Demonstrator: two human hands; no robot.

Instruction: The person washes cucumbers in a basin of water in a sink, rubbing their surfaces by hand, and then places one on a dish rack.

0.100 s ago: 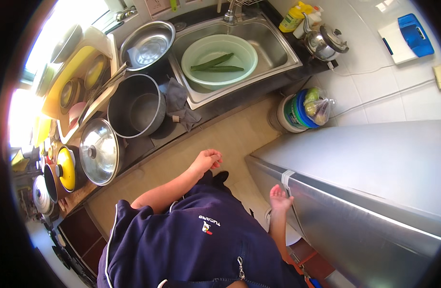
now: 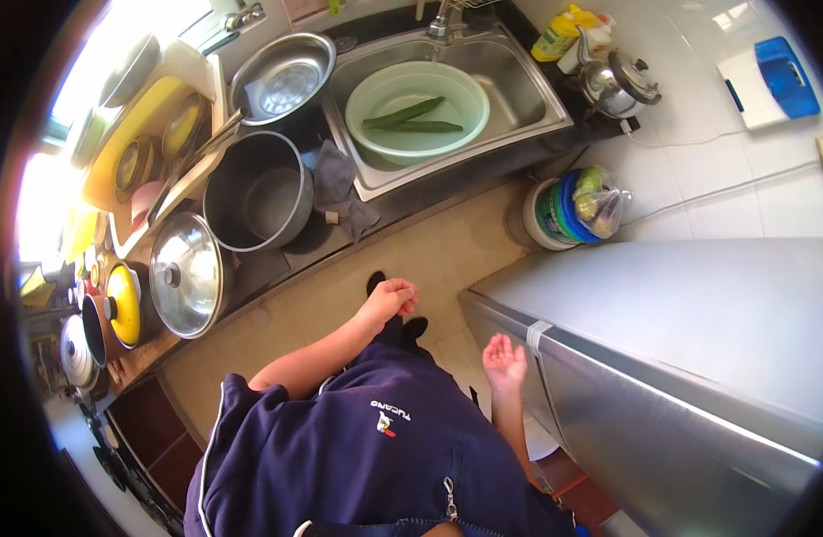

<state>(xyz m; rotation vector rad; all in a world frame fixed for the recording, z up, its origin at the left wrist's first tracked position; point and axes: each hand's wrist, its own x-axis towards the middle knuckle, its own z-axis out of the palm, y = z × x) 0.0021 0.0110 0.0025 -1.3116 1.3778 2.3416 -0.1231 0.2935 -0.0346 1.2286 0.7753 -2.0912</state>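
Note:
My left hand (image 2: 393,299) hangs in front of my body above the floor, fingers loosely curled in and nothing seen in them. To its right, my right hand (image 2: 504,362) is raised beside the fridge (image 2: 608,358), palm up, fingers apart and holding nothing. Neither hand touches anything. Ahead, a pale green basin (image 2: 358,134) stands in the steel sink (image 2: 528,98). Two long green vegetables (image 2: 411,118), cucumber-like, lie in it.
Along the left counter are a steel bowl (image 2: 286,85), a dark pot (image 2: 259,192), a grey cloth (image 2: 340,179), a glass lid (image 2: 187,276) and a dish rack (image 2: 216,98). A kettle (image 2: 613,85) stands right of the sink. Buckets (image 2: 550,215) with bagged produce (image 2: 599,201) sit below.
My right hand has shifted slightly left and up, away from the fridge edge. My left hand stays nearly in place. The view has shifted a little, and a dark shoe now shows beyond my left hand.

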